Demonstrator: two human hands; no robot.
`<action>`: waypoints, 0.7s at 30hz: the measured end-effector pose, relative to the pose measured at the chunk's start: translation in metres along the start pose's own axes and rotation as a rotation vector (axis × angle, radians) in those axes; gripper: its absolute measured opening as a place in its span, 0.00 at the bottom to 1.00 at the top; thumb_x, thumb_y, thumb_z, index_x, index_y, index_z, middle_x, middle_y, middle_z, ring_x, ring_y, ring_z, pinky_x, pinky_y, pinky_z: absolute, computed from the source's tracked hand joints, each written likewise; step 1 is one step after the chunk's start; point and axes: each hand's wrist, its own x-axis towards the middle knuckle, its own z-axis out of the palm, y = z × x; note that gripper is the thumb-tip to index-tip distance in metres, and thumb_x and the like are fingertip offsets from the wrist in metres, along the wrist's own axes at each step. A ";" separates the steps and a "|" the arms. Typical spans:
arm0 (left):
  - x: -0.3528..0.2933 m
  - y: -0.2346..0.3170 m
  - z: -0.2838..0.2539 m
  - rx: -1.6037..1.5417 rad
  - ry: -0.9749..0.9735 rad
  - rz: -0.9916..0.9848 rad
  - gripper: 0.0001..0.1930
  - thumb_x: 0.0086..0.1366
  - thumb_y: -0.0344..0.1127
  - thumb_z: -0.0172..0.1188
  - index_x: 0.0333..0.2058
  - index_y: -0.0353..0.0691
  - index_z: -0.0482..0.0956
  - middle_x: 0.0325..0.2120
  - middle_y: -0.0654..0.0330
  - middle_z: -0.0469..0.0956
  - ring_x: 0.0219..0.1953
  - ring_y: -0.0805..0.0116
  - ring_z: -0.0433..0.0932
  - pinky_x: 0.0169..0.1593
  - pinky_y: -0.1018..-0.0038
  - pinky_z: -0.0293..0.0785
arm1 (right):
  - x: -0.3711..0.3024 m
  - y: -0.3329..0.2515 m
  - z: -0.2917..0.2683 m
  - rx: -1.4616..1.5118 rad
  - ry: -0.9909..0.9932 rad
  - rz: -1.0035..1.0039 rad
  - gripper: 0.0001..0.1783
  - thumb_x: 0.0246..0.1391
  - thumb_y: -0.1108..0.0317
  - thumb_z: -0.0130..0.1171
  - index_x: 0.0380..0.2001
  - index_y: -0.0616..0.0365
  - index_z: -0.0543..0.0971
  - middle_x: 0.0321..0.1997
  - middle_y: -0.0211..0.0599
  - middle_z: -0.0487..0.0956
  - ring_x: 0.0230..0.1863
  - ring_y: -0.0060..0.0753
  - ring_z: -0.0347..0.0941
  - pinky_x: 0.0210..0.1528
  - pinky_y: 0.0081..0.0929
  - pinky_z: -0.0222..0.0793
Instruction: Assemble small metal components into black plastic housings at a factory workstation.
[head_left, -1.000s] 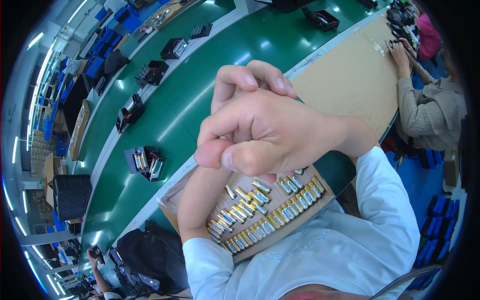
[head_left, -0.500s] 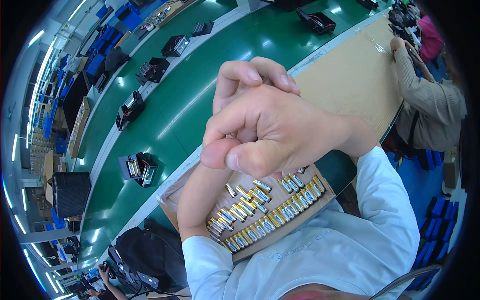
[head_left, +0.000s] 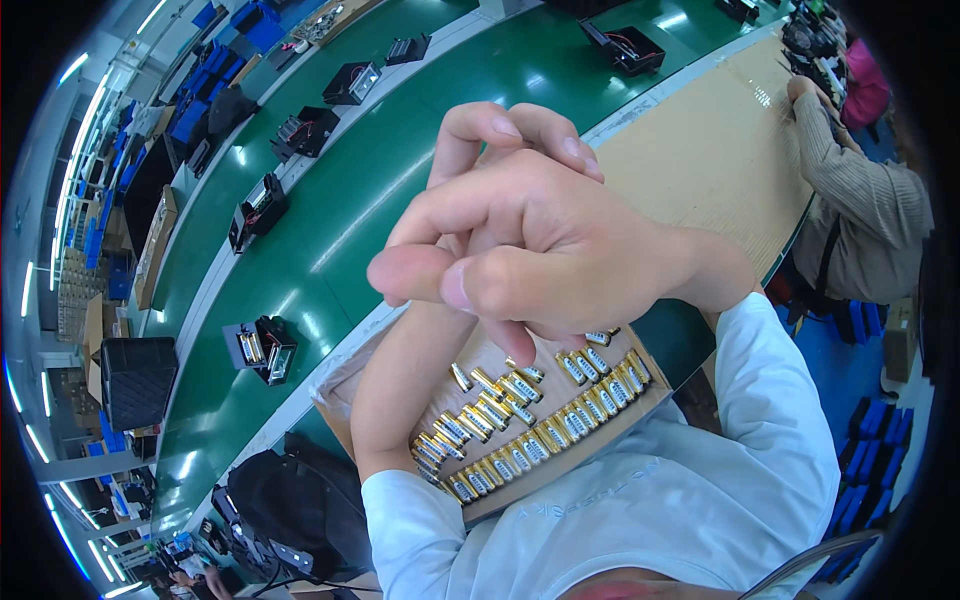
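My right hand [head_left: 550, 245] is raised in front of my chest with its fingers curled and its thumb against the index finger. Anything inside that grasp is hidden. Partly behind it is my left hand [head_left: 485, 135], its visible fingers bent over towards the back of the right hand. Its palm and anything in it cannot be seen. Below both hands stands a shallow cardboard box [head_left: 545, 482] of gold and white cylindrical batteries [head_left: 490, 410]. Some batteries form a neat row along the near side; others lie in looser groups.
Beyond the box runs a green conveyor belt [head_left: 370, 225] carrying an open black battery case [head_left: 262, 348]. More black cases [head_left: 260, 213] line its far rail. A tan work surface [head_left: 690, 165] extends right, where a person in a beige sweater [head_left: 860, 190] sits. A black bag [head_left: 295, 510] is at left.
My right hand has shifted slightly left, and a fingertip now shows beneath it. The nearest black case on the belt has moved left and nearer. My left hand stays almost in place.
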 end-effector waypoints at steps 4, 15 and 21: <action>0.000 -0.001 -0.003 -0.036 -0.009 -0.047 0.36 0.47 0.63 0.70 0.52 0.65 0.65 0.41 0.58 0.70 0.40 0.61 0.72 0.35 0.76 0.74 | 0.001 0.001 0.001 -0.058 0.027 -0.008 0.15 0.48 0.76 0.49 0.38 0.66 0.80 0.16 0.28 0.72 0.15 0.17 0.70 0.17 0.07 0.58; 0.005 -0.012 -0.005 0.017 -0.093 0.221 0.20 0.62 0.50 0.58 0.46 0.47 0.65 0.37 0.51 0.75 0.36 0.61 0.76 0.37 0.74 0.74 | 0.004 0.008 0.002 -0.196 0.071 -0.177 0.11 0.47 0.76 0.53 0.32 0.63 0.84 0.13 0.20 0.68 0.15 0.12 0.55 0.20 0.09 0.47; 0.007 -0.013 -0.006 0.022 -0.080 0.231 0.21 0.62 0.50 0.59 0.45 0.46 0.65 0.36 0.51 0.75 0.35 0.62 0.76 0.37 0.74 0.74 | 0.004 0.011 0.001 -0.199 0.080 -0.214 0.10 0.47 0.75 0.54 0.30 0.63 0.84 0.13 0.19 0.67 0.16 0.12 0.54 0.20 0.09 0.46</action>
